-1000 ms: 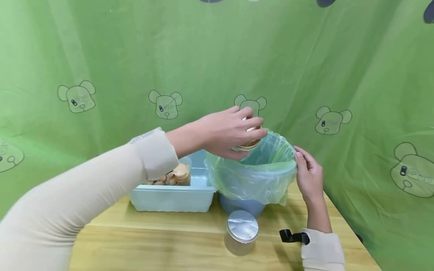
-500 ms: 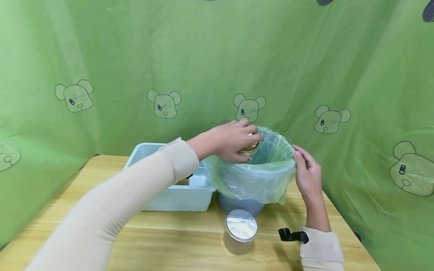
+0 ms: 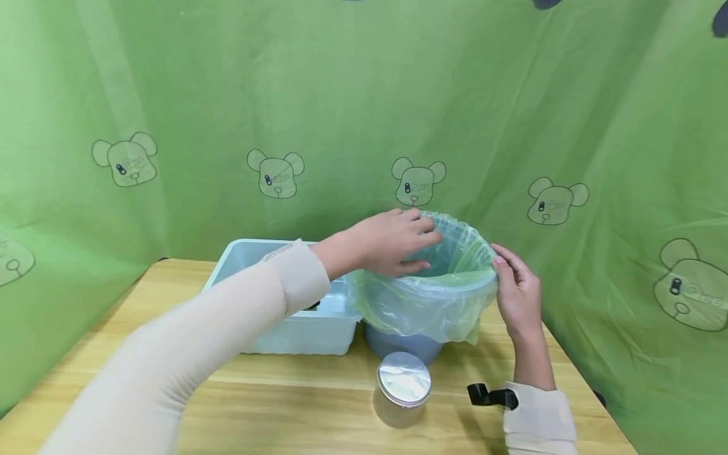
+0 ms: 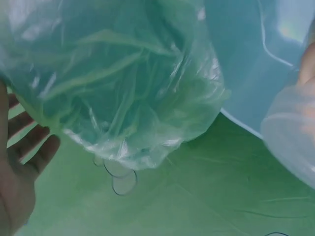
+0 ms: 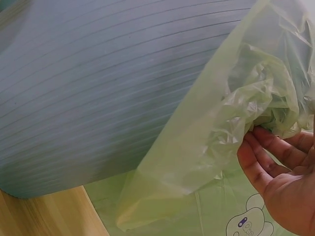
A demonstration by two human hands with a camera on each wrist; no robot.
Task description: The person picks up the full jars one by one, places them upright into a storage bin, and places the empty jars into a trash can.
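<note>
My left hand [image 3: 395,243] reaches over the left rim of a blue bin [image 3: 398,344] lined with a thin green bin bag [image 3: 423,306]. Its fingers are loosely bent with nothing visible in them; in the left wrist view the left hand [image 4: 17,182] has its fingers spread beside the bag. At the bin's right rim my right hand [image 3: 517,294] pinches the bag's edge against the rim. The right wrist view shows the right hand [image 5: 285,182] with bunched bag [image 5: 246,108] at its fingertips. The bin's bottom is hidden.
A light blue plastic box [image 3: 301,335] stands left of the bin, partly covered by my left sleeve. In it a clear jar [image 4: 290,132] shows in the left wrist view. A silver-lidded jar [image 3: 402,388] stands on the wooden table [image 3: 273,404] before the bin.
My left hand has lowered toward the bin's opening and let go of the jar with the metal rim, which is out of sight now. The right hand has kept its hold on the bag.
</note>
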